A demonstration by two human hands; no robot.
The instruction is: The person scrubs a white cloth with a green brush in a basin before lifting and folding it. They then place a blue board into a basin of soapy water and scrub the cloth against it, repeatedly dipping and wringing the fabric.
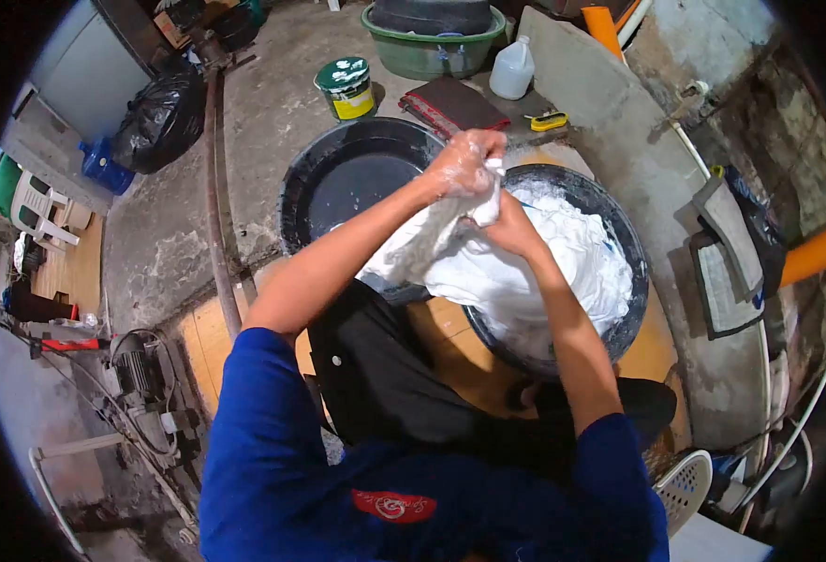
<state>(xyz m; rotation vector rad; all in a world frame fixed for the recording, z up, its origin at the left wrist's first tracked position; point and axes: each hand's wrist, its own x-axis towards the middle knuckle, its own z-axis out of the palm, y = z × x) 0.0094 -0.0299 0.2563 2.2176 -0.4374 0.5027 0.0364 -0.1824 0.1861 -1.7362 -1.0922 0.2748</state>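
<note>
My left hand [464,167], wet with suds, is closed on a bunched part of a white cloth [474,272]. Just below and to its right, my right hand [507,228] grips the same cloth, its fingertips partly hidden in the folds. The cloth hangs between the two basins. Its lower part runs into the right-hand black basin [636,245], which holds a heap of white fabric and foam. To the left stands another black basin [293,183] with dark liquid or a wet bottom.
Behind the basins are a green-lidded bucket [346,89], a folded dark mat [450,105], a yellow brush [549,121], a white jug [512,69] and a green tub [404,58]. A pipe [214,187] runs along the floor at left, near a motor [135,365]. Grey mats [727,281] hang at right.
</note>
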